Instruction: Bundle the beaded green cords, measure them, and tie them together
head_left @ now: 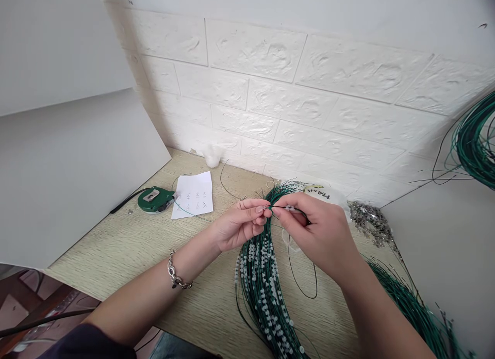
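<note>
My right hand [324,234] is closed in a pinch on a thin dark line [316,280] that hangs in a loop below it. A few small whitish beads [290,208] show at its fingers. The fingertips of my left hand [243,224] are pinched together close to the right ones, on a tiny piece too small to name. Both hands are above a thick bundle of green lines [266,266] threaded with many whitish beads. The bundle's loose ends fan out behind my fingers, and my hands hide part of it.
A green tape measure [153,199] and a paper note [193,195] lie at left. At right are a heap of small metallic parts [370,222], another green bundle [406,297] and a coil hanging above [474,142]. A white brick-pattern wall [266,101] closes the table's back.
</note>
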{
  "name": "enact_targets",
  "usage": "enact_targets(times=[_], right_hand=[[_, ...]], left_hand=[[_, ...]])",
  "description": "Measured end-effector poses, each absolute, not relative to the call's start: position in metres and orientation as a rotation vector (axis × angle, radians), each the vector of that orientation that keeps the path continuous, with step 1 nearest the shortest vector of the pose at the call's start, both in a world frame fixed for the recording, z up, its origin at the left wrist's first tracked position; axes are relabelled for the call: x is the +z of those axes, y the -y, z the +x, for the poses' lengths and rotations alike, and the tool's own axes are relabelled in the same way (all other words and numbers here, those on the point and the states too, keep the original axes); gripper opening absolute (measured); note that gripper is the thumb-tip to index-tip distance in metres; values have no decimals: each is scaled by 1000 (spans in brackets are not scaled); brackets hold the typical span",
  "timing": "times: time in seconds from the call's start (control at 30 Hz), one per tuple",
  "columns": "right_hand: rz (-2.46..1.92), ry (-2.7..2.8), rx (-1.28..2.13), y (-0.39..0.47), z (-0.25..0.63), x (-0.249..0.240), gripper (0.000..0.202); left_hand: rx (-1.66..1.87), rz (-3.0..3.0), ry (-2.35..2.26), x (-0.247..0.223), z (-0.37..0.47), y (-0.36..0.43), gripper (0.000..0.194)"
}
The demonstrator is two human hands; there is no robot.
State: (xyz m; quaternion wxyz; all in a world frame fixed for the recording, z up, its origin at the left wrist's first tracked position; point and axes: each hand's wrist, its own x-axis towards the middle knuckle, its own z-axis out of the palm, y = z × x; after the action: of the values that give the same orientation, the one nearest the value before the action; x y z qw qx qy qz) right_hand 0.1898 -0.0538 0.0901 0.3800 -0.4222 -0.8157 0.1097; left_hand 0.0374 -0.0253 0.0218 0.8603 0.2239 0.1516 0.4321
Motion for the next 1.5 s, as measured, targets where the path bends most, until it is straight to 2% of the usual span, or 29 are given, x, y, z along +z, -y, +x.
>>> enact_targets(times=[0.6, 0.97, 1.5], right_hand=[[-1070, 2177, 234, 52, 187, 85, 10], [-1130, 2056, 478, 52, 181, 85, 13], [-1240, 1997, 397, 55, 176, 77, 11]], left_hand=[[921, 477, -355, 20, 38, 24, 20], [958, 426, -317, 19, 37, 24, 15], [957, 468, -341, 18, 38, 25, 14]])
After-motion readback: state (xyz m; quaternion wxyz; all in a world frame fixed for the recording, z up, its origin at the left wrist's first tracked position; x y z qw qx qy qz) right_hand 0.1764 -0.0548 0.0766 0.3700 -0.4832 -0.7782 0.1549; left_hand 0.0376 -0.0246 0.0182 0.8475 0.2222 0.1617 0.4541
